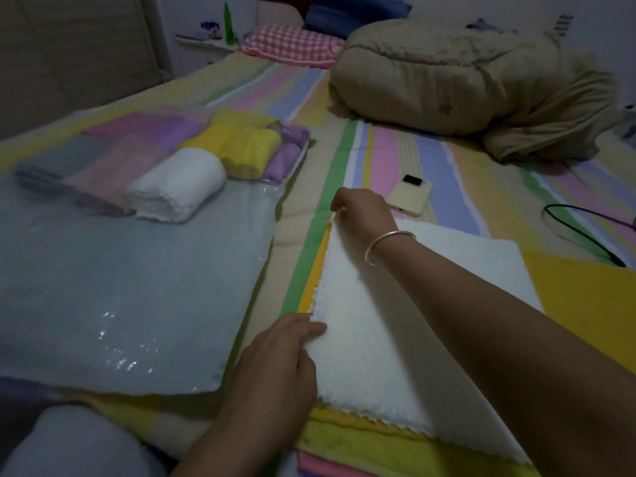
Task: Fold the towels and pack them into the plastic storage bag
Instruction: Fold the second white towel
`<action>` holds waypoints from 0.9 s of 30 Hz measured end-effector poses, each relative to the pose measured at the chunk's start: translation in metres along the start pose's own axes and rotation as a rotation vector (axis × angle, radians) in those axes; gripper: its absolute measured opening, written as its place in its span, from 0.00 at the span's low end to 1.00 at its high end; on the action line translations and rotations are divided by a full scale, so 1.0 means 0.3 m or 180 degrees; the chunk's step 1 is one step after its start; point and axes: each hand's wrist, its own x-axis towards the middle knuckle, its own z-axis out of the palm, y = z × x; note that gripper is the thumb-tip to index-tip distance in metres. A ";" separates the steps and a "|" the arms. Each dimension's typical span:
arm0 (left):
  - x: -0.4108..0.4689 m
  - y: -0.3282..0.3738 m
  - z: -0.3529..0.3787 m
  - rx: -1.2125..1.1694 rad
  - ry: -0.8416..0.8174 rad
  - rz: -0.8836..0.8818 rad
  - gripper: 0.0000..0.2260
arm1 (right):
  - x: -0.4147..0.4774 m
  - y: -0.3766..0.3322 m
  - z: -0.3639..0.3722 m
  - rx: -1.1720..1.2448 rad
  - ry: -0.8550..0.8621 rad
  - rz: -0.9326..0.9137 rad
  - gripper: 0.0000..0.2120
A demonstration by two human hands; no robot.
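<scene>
Closest to you, on the striped sheet (330,187), a white towel (395,321) lay flat on a yellow towel (585,297), with a pink towel (323,466) under both. Your left hand (278,359) had its fingers curled over the white towel's near left edge, pinching it. Your right hand (361,211), a bracelet (389,246) on its wrist, reached across and pinched the far left corner with bent fingers. To the left lay the clear bag (137,287), flat and glossy. At its far end sat a white roll (175,184), a yellow roll (247,149) and a purple roll (285,156); you could not tell whether they were inside it or on top. Past your right hand were a phone (409,197) and a black cable (585,232). Farther back sat a bunched beige duvet (464,80), a checked pillow (292,43), and a green bottle (228,22) on a shelf by the wall.
</scene>
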 end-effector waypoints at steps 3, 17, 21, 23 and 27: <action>-0.006 0.002 -0.005 0.0022 -0.0114 -0.0005 0.18 | -0.025 -0.005 0.020 0.0218 0.0042 -0.0003 0.20; 0.065 0.153 0.255 0.1660 -0.0558 0.1104 0.36 | -0.775 0.383 -0.239 -0.0651 -0.1217 0.0971 0.29; 0.046 0.113 0.296 0.1777 -0.0412 0.1046 0.33 | -0.876 0.511 -0.279 -0.0412 -0.1235 0.1482 0.34; 0.046 0.134 0.298 0.1651 -0.0362 0.1018 0.31 | -0.880 0.523 -0.290 -0.0069 -0.0986 0.1470 0.32; 0.021 0.281 0.310 0.0777 -0.0074 0.1468 0.22 | -0.809 0.543 -0.296 0.1017 -0.0378 0.1566 0.23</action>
